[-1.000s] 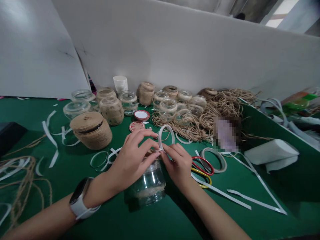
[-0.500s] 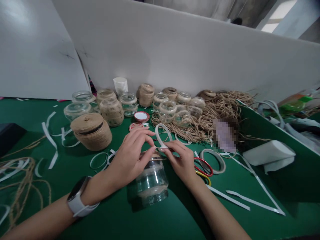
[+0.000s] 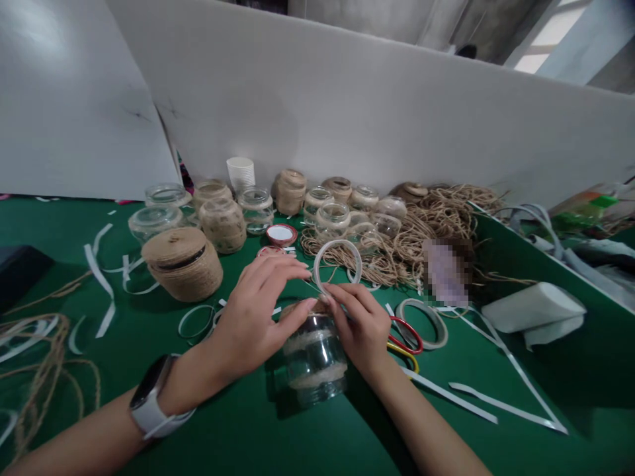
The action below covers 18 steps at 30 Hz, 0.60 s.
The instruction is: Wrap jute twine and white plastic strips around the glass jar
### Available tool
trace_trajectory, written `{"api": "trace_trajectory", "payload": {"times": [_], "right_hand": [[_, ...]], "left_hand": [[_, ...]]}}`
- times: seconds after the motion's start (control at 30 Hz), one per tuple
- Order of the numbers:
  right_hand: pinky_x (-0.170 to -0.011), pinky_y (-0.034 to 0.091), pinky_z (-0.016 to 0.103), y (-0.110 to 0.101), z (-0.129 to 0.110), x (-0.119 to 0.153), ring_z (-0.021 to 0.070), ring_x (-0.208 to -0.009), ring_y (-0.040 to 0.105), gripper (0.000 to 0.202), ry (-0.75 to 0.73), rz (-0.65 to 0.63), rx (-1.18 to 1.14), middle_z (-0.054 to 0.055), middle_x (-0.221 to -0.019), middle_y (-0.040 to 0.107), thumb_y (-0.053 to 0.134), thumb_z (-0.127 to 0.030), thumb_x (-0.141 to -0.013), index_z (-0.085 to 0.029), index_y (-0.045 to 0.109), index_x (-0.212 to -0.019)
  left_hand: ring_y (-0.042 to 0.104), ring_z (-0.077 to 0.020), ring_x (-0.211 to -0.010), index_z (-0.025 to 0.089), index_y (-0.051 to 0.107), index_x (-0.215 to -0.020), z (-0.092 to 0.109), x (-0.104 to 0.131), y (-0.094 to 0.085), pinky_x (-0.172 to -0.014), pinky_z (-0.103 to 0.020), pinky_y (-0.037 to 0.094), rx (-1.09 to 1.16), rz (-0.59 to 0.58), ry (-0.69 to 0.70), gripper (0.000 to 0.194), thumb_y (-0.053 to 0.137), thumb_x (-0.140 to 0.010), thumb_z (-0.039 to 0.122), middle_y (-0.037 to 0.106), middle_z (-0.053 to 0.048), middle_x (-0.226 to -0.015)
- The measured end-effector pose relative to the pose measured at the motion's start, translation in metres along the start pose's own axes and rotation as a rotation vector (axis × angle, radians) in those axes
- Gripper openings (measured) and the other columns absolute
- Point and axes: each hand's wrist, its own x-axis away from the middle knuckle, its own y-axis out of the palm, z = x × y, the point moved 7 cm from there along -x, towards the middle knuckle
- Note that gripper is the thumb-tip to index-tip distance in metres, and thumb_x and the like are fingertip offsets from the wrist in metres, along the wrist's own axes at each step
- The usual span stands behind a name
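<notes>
My right hand (image 3: 364, 324) grips a roll of pale tape (image 3: 359, 261) between thumb and fingers, the ring standing upright above a glass jar (image 3: 317, 360). The jar rests mouth down on the green table, with bands of tape round its wall and brown twine on its upturned base, partly hidden by my fingers. My left hand (image 3: 262, 311) is open, thumb and index finger apart, the thumb tip at the jar's top edge. A thin strip shows between its fingers and the roll; whether they touch is unclear.
A twine-wrapped pot (image 3: 183, 264) stands at left. Several jars (image 3: 332, 221) and a twine heap (image 3: 436, 218) line the back. Red and yellow scissor handles (image 3: 409, 336), another tape roll (image 3: 441, 324) and white strips (image 3: 456, 396) lie right, beside a green bin (image 3: 546, 363).
My left thumb and index finger have parted from their pinch at the tape. The roll has turned to face me more and moved slightly right, and the jar has also shifted right.
</notes>
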Motion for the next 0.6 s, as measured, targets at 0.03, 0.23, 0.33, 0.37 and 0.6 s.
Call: {"api": "trace_trajectory", "payload": {"times": [0.03,0.23,0.33,0.37,0.6], "right_hand": [[-0.07,0.058,0.028,0.0,0.0,0.0,0.0167,-0.079,0.07,0.022,-0.009,-0.004,0.01,0.007,-0.089,0.072,0.059,-0.013,-0.094,-0.02,0.072,-0.11],[-0.069,0.057,0.028,0.001,-0.006,0.001,0.0167,-0.076,0.067,0.026,-0.072,-0.025,0.061,0.007,-0.087,0.071,0.06,-0.012,-0.093,-0.02,0.071,-0.116],[-0.068,0.056,0.027,0.002,-0.008,0.002,0.016,-0.075,0.065,0.027,-0.077,-0.021,0.062,0.007,-0.086,0.07,0.06,-0.012,-0.094,-0.02,0.07,-0.116],[-0.068,0.055,0.027,0.001,-0.009,0.002,0.0158,-0.074,0.065,0.026,-0.079,-0.022,0.062,0.007,-0.085,0.07,0.06,-0.012,-0.093,-0.02,0.07,-0.116],[-0.065,0.054,0.028,0.0,-0.014,0.0,0.0164,-0.072,0.065,0.023,-0.122,-0.036,0.104,0.007,-0.084,0.072,0.06,-0.012,-0.093,-0.018,0.072,-0.112]], "left_hand": [[0.063,-0.0286,-0.112,0.018,0.059,-0.107,0.002,0.0,0.002,-0.101,-0.049,0.047,-0.025,-0.018,0.026,0.017,0.063,-0.091,0.022,0.069,-0.011,-0.111],[0.064,-0.0288,-0.107,0.018,0.064,-0.095,0.007,0.002,0.006,-0.096,-0.049,0.049,-0.077,-0.026,0.106,0.006,0.06,-0.092,0.014,0.073,-0.008,-0.097],[0.063,-0.0281,-0.106,0.019,0.063,-0.09,0.004,0.003,0.007,-0.095,-0.047,0.048,-0.055,-0.027,0.076,0.005,0.06,-0.093,0.015,0.073,-0.005,-0.09],[0.064,-0.0276,-0.106,0.019,0.063,-0.089,0.002,0.003,0.007,-0.095,-0.046,0.048,-0.039,-0.025,0.056,0.005,0.061,-0.093,0.016,0.073,-0.004,-0.088],[0.064,-0.0232,-0.094,0.021,0.061,-0.081,-0.01,0.0,0.009,-0.089,-0.041,0.05,0.121,-0.08,-0.174,0.011,0.058,-0.091,0.02,0.071,-0.003,-0.087]]}}
